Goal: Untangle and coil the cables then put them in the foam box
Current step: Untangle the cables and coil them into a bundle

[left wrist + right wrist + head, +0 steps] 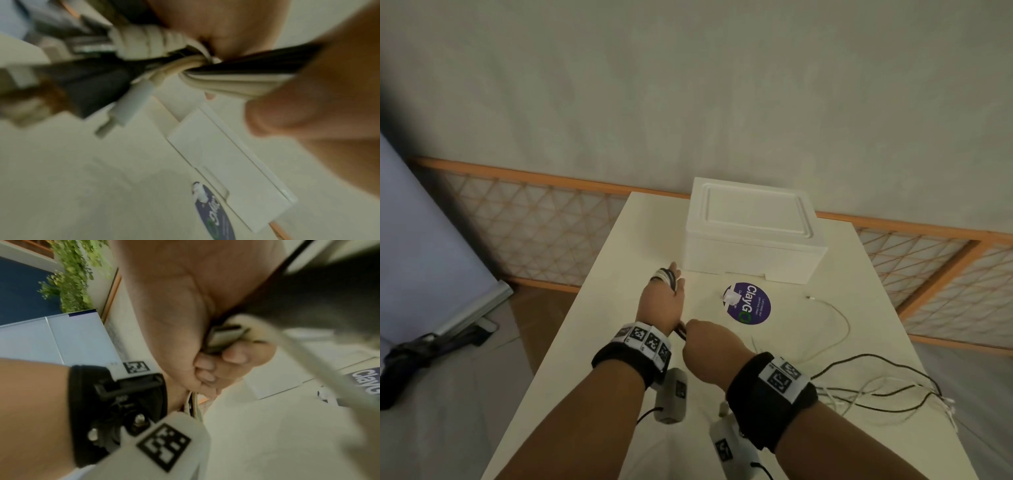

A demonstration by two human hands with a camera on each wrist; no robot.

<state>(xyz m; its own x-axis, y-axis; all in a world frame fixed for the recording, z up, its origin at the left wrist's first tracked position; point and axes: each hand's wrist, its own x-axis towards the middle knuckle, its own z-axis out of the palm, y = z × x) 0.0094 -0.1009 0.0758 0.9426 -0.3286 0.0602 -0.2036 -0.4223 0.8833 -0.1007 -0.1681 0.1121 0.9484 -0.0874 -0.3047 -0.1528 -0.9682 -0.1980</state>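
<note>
Near the worktop's [599, 308] left edge, our left hand [661, 301] grips the coiled cables [666, 274] while right-hand [705, 349] fingers [236, 356] pinch a plug [224, 335], finishing the wrap.

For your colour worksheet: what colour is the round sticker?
Purple round sticker with white lettering; clearest in head view.

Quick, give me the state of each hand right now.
Left hand: holds the coiled cable bundle, loops wound around it.
Right hand: fingers curled, pinching the bundle's wrapping end beside the left wrist.
</note>
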